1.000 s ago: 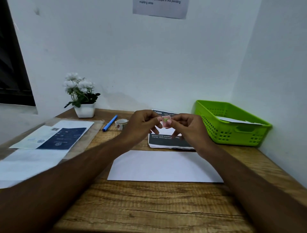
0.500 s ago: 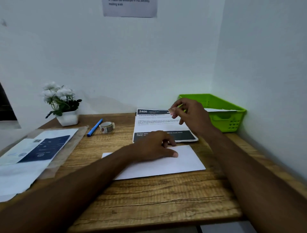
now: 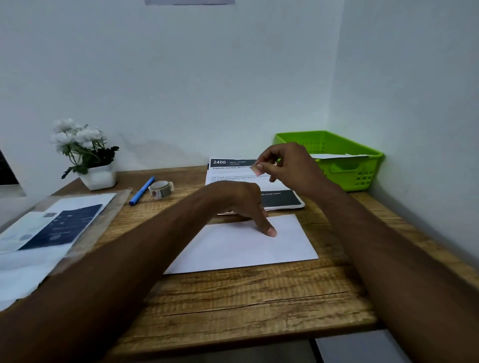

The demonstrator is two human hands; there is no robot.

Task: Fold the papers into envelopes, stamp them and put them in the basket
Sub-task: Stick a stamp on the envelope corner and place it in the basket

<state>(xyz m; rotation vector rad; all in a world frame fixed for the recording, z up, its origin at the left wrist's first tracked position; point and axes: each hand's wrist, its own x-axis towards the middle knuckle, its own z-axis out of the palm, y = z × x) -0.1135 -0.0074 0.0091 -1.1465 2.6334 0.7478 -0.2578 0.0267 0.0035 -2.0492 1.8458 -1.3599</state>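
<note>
Envelope [image 3: 246,248] lies on the desk [image 3: 246,311] before the printed sheet [image 3: 228,171]; basket [image 3: 344,176] back right (paper [image 3: 337,156] inside).

- A wooden desk [image 3: 246,305] with a rough, cracked grain fills the lower part of the view, set into a corner of white walls [image 3: 181,77].
- A white square pot [image 3: 99,176] of white flowers [image 3: 75,134] stands upright at the desk's far left, near the back wall.
- A blue pen [image 3: 142,191] lies just right of the pot, angled towards the wall.
- A printed sheet [image 3: 223,171] headed "2400 DESK / STUDY", with dark bands at its top and bottom, lies flat at the back centre, partly hidden.
- A clear plastic sleeve [image 3: 103,220] lies along the left edge.
- The bottom of a notice [image 3: 189,2] shows high on the wall; its text is out of view.
</note>
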